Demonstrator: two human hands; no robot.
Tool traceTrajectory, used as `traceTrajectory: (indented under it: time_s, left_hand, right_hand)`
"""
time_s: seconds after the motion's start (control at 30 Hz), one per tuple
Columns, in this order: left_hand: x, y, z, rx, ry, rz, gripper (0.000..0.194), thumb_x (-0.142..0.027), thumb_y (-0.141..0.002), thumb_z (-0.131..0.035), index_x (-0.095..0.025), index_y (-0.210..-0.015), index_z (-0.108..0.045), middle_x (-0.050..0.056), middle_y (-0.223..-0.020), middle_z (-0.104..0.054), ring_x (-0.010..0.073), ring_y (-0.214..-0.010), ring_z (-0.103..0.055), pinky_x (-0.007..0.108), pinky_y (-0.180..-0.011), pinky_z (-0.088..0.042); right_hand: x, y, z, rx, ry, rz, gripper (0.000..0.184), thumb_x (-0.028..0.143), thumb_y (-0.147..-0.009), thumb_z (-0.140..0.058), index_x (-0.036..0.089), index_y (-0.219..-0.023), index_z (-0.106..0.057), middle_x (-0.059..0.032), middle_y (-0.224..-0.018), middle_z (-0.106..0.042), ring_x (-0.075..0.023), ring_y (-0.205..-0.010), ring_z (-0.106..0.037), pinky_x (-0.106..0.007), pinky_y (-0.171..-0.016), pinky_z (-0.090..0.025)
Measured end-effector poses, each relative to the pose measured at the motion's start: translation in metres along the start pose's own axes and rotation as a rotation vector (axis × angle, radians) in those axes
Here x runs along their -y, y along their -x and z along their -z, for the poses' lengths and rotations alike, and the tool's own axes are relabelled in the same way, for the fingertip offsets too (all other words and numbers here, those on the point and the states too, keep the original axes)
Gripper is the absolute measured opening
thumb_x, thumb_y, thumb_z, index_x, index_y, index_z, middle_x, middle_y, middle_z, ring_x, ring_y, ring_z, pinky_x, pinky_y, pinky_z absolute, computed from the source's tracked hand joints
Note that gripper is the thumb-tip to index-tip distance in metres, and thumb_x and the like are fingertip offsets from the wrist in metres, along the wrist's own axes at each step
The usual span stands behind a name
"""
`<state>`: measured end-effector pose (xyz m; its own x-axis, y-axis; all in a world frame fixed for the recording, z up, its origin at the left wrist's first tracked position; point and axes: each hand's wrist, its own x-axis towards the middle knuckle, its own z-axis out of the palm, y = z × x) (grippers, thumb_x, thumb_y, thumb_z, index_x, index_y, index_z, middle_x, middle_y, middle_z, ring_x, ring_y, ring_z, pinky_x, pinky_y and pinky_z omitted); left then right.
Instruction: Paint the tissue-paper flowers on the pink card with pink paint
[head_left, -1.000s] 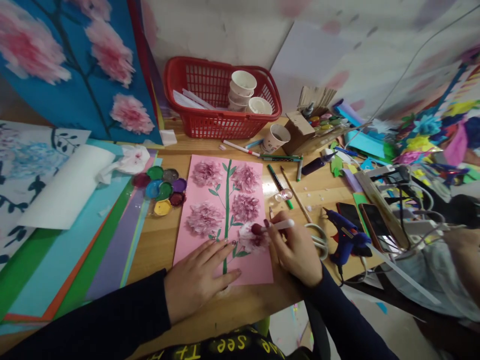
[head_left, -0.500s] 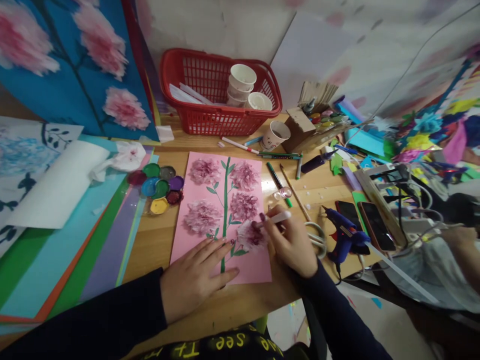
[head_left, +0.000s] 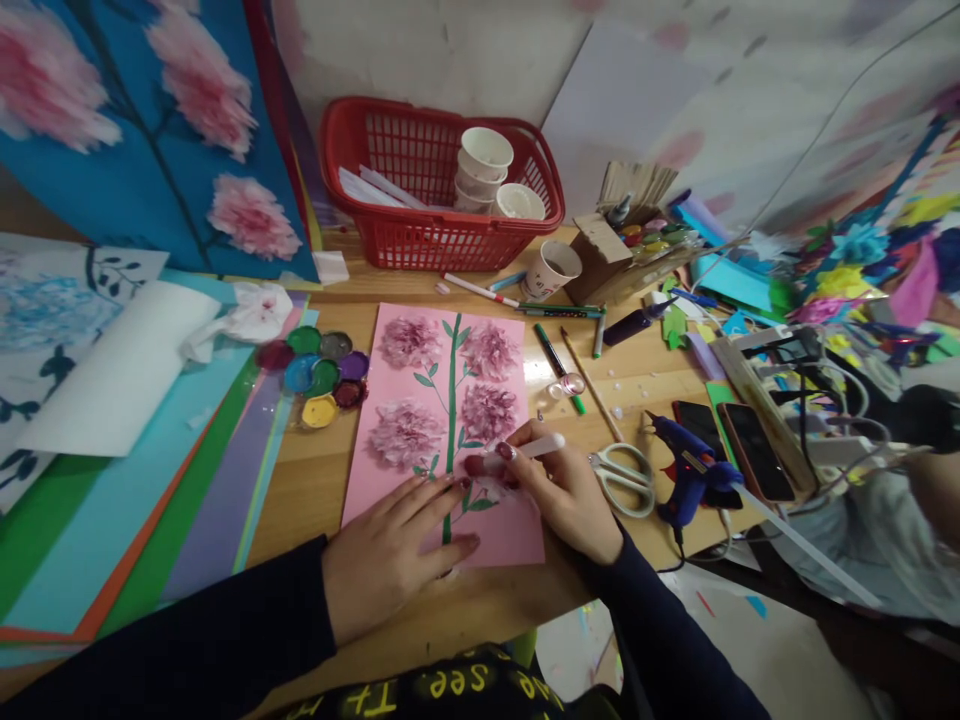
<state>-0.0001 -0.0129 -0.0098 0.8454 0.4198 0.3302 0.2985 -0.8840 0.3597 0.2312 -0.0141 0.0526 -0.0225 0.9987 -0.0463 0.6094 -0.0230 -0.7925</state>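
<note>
My left hand (head_left: pixel 401 535) lies flat, fingers spread, over the lower left of the pink paper (head_left: pixel 379 500). A green painted stem (head_left: pixel 451 390) with leaves runs up the sheet, with fluffy pink-purple paper flowers (head_left: pixel 489 412) on both sides. In my right hand (head_left: pixel 566 490) is a white-handled brush (head_left: pixel 536 447), pinched by the fingers. Its dark reddish tip points left, close to the stem, over the lower right flower. My fingers and the brush hide most of that flower.
Paint pots (head_left: pixel 321 375) stand left of the sheet. To the right are scissors (head_left: pixel 626 480), a blue glue gun (head_left: pixel 694 465), two phones (head_left: pixel 757 450), markers and a pencil (head_left: pixel 589 380). Behind are a red basket (head_left: pixel 442 240) and a paper cup (head_left: pixel 553 270). Another person's arm (head_left: pixel 934 500) shows at far right.
My right hand and the brush have moved left; the brush tip has gone from the flower's upper right to its left side. More of the scissors shows. My left hand stays put.
</note>
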Motion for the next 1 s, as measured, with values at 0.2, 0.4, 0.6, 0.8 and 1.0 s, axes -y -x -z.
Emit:
traceTrajectory:
  time_s: [0.2, 0.4, 0.6, 0.8, 1.0]
  left_hand:
    - [-0.001, 0.003, -0.007, -0.054, 0.007, 0.003, 0.024, -0.022, -0.094, -0.050, -0.028, -0.114, -0.062, 0.014, -0.132, -0.049, 0.0301, -0.122, -0.045, 0.051, -0.091, -0.048]
    - [0.000, 0.002, -0.002, 0.038, -0.010, -0.027, 0.028, -0.020, -0.093, -0.050, -0.028, -0.118, -0.059, 0.015, -0.134, -0.046, 0.0310, -0.124, -0.042, 0.052, -0.092, -0.049]
    - [0.000, 0.007, -0.002, 0.077, 0.026, -0.019, 0.046, -0.005, -0.087, -0.045, -0.027, -0.126, -0.055, 0.016, -0.141, -0.039, 0.0339, -0.132, -0.033, 0.058, -0.097, -0.043]
    - [-0.002, 0.007, 0.003, 0.129, 0.012, -0.012, 0.047, -0.006, -0.088, -0.044, -0.028, -0.129, -0.054, 0.015, -0.141, -0.042, 0.0335, -0.131, -0.035, 0.058, -0.099, -0.041]
    - [-0.003, 0.005, 0.007, 0.135, 0.016, -0.013, 0.043, -0.010, -0.089, -0.046, -0.027, -0.127, -0.057, 0.014, -0.141, -0.042, 0.0344, -0.132, -0.034, 0.058, -0.100, -0.040]
  right_hand:
    - [-0.013, 0.014, 0.020, -0.281, 0.231, -0.037, 0.021, 0.032, -0.090, -0.051, 0.019, -0.074, -0.054, 0.0006, -0.059, -0.058, -0.0131, -0.053, -0.052, -0.025, -0.052, -0.037]
    - [-0.031, 0.060, 0.005, -0.109, -0.045, 0.177, 0.009, 0.020, -0.088, -0.051, 0.019, -0.080, -0.055, -0.0006, -0.069, -0.058, -0.0132, -0.060, -0.056, -0.026, -0.056, -0.043]
    - [-0.042, 0.071, -0.001, -0.272, 0.013, 0.227, 0.008, 0.014, -0.085, -0.053, 0.020, -0.087, -0.058, -0.0024, -0.073, -0.061, -0.0144, -0.064, -0.058, -0.027, -0.058, -0.046]
    - [-0.040, 0.071, 0.001, -0.287, 0.040, 0.253, 0.008, 0.014, -0.085, -0.053, 0.019, -0.088, -0.059, -0.0021, -0.071, -0.062, -0.0133, -0.060, -0.058, -0.026, -0.057, -0.045]
    - [-0.048, 0.075, -0.003, -0.279, 0.023, 0.298, 0.012, 0.013, -0.084, -0.054, 0.019, -0.092, -0.061, -0.0038, -0.075, -0.062, -0.0148, -0.066, -0.059, -0.027, -0.060, -0.047]
